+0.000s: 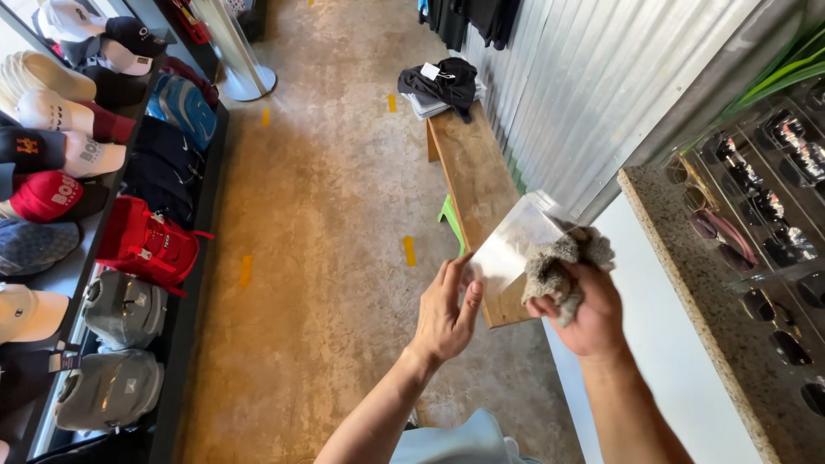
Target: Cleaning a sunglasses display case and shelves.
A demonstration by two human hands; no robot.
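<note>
Left hand pinching clear plastic sheet, right hand clutching grey cloth

a: what do the hands hold?
b: the left hand pinches the near edge of a clear plastic box; the right hand presses a grey fluffy cloth against its right side.
a: and behind?
b: a wooden bench, with folded dark clothes at its far end.

A wooden bench bears folded dark clothes at its far end.
</note>
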